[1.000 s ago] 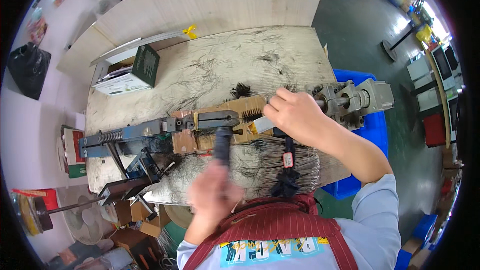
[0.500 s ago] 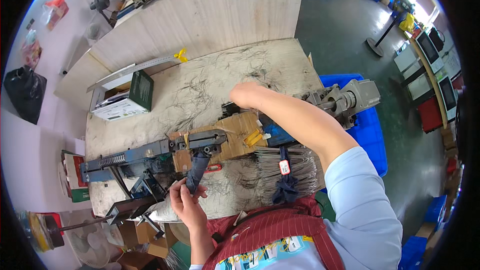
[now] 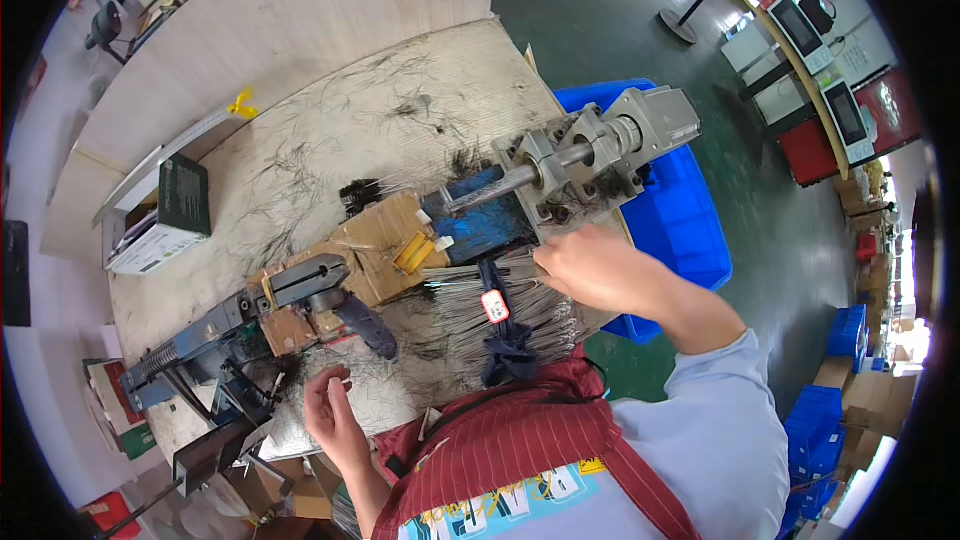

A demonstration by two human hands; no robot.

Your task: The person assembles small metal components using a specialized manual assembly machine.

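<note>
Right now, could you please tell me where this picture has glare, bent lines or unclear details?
Head view: glare whitens the right rim, and pale reflections lie on the green floor toward the top; head view: the worktable's far edge bows; head view: the right hand looks slightly soft, and the tag's print is too small to read.

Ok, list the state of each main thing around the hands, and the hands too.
Left hand: loosely curled, nothing seen in it
Right hand: at the metal wires, grip unclear
Metal wires: bunched flat, dark cloth across them
Wrapped handle: slanted, unheld
Carton: open-topped, papers inside
Blue bin: open-topped
</note>
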